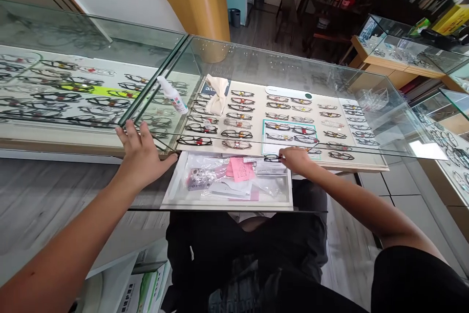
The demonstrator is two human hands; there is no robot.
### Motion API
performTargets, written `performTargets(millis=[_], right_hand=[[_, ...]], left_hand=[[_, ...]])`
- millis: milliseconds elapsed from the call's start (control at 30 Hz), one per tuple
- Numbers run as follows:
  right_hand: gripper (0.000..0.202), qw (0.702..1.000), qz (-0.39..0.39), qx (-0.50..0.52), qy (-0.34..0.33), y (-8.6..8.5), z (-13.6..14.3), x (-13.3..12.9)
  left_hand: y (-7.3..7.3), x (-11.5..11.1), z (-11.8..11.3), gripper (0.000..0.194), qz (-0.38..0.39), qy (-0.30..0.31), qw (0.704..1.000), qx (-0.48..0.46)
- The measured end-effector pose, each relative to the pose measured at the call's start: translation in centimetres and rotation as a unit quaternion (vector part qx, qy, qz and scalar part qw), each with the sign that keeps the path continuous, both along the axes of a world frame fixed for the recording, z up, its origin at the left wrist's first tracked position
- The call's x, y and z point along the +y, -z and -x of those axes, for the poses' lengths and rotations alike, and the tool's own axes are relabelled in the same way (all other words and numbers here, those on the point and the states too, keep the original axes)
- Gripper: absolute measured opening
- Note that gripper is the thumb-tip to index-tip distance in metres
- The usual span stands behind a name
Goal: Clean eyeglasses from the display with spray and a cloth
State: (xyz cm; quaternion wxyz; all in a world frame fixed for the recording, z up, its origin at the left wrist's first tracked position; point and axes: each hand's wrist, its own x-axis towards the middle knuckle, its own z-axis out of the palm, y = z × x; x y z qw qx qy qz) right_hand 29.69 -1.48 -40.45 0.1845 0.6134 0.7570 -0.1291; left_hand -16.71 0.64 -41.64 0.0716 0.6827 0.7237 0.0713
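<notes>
gripping a small pair of dark-rimmed eyeglasses [271, 158] by one end, the right hand [296, 160] has its fingers clamped together on them, and here's the line: their long axis runs side to side, roughly along the near edge of the clear glass display counter [234, 68]. the free end points left, towards the left hand [136, 156]; which way the lenses face is too small to tell. so the eyeglasses sit just left of the right fingertips, touching them, and well apart from the left hand, over the far right part of a shallow white drawer [227, 205] full of clear plastic bags and pink paper slips [241, 170]. over to the left hand now: nothing in it, fingers spread, resting at the counter's near edge by the glass seam. near it, a white plastic bottle [172, 95], and rows of spectacle frames [236, 134] show through the glass.
</notes>
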Motion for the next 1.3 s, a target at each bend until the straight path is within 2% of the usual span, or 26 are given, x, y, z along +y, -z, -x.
performTargets(millis=[133, 333, 567, 833, 1000, 1100, 1200, 1300], right_hand=[[0.034, 0.998, -0.014, -0.038, 0.038, 3.1, -1.0, 3.6], [0.035, 0.997, -0.025, -0.055, 0.054, 5.2, -1.5, 5.3], [0.033, 0.997, -0.021, -0.049, 0.051, 6.2, -1.8, 5.8], [0.035, 0.998, -0.024, -0.046, 0.045, 6.2, -1.5, 5.0], [0.036, 0.998, -0.019, -0.038, 0.039, 5.2, -1.1, 4.8], [0.038, 1.000, -0.007, -0.019, 0.015, 3.6, -0.6, 3.7], [0.041, 0.998, 0.021, 0.030, -0.054, 0.5, -0.1, 1.1], [0.040, 0.984, 0.046, 0.099, -0.142, -4.0, -0.3, -2.1]], left_hand=[[-0.2, -0.2, -0.2, 0.127, 0.001, 0.002, 1.000, -0.006], [-0.5, -0.4, -0.5, 0.126, 0.009, -0.003, 1.000, -0.012], [-1.3, -0.7, -1.2, 0.122, 0.016, -0.010, 1.000, -0.018], [-1.1, -0.5, -1.0, 0.122, 0.025, -0.012, 1.000, -0.010], [-0.8, -0.5, -0.6, 0.122, 0.012, 0.001, 1.000, -0.009], [-1.0, -0.5, -0.8, 0.119, 0.007, 0.000, 1.000, 0.000], [-1.8, -0.6, -0.9, 0.115, 0.020, 0.001, 1.000, 0.012], [-3.5, -1.0, -0.9, 0.109, 0.049, -0.006, 0.999, 0.020]])
